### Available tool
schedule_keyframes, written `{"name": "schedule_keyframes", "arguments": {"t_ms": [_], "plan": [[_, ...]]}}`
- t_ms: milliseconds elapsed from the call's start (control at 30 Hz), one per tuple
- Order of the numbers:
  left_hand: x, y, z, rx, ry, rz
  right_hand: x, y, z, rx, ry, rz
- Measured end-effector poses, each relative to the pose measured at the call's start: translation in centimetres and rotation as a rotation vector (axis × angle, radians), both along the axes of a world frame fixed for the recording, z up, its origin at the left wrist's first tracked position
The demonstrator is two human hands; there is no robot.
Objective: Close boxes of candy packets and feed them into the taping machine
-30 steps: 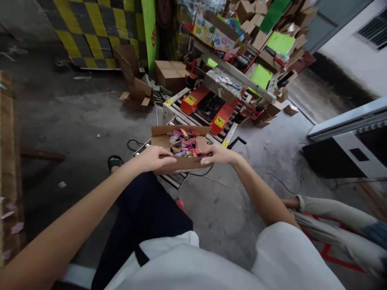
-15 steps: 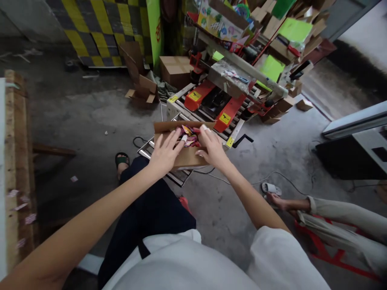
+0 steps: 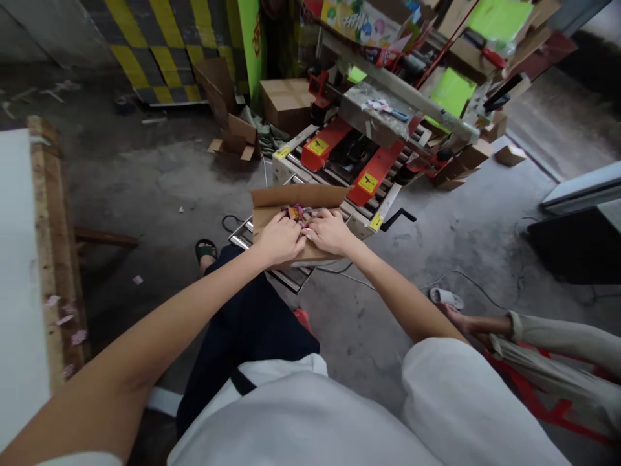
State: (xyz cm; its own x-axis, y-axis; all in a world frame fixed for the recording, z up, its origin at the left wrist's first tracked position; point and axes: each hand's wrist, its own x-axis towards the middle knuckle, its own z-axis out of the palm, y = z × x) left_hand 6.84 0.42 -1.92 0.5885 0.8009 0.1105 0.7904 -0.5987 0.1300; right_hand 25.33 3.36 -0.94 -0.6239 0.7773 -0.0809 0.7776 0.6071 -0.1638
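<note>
An open cardboard box point(image 3: 301, 195) stands in front of me on the end of a roller conveyor, its far flap raised. Small shiny packets point(image 3: 297, 211) in pink, purple and orange lie inside it. My left hand point(image 3: 282, 241) is over the left part of the box, fingers bent together and pressed down at the packets. From the right, my right hand point(image 3: 330, 232) reaches in with curled fingers, its thumb close to my left hand. The fingertips of both hands are partly hidden, so anything between them cannot be made out.
Behind the box is a roller machine with red guides point(image 3: 367, 183) and a black crank point(image 3: 398, 219). Cartons point(image 3: 286, 103) lie beyond. A wooden-edged table point(image 3: 55, 226) is at left. Another person's legs point(image 3: 553, 330) are at right, near a cable point(image 3: 470, 288).
Both hands have drawn closer together and nearer to me within the box. Their fingers, spread before, are now curled. The view has shifted slightly.
</note>
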Motion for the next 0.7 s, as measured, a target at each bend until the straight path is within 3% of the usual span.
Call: {"name": "schedule_keyframes", "arguments": {"t_ms": [167,267,367,533,700], "plan": [[0.2,0.2,0.1,0.002,0.042,0.006,0.5,0.1,-1.4,0.074,0.264,-0.125],[0.4,0.0,0.1,0.018,0.054,0.034,0.1,0.2,-1.5,0.298,0.451,-0.284],[0.4,-0.2,-0.1,0.03,0.053,0.059,-1.2,0.7,-0.7,0.447,0.446,-0.371],[0.3,-0.6,-0.3,0.114,-0.046,0.155,-1.9,-0.5,0.7,0.374,0.382,-0.337],[0.1,-2.4,-0.2,0.135,-0.152,0.224,0.2,-5.2,-1.4,0.32,0.285,-0.254]]}}
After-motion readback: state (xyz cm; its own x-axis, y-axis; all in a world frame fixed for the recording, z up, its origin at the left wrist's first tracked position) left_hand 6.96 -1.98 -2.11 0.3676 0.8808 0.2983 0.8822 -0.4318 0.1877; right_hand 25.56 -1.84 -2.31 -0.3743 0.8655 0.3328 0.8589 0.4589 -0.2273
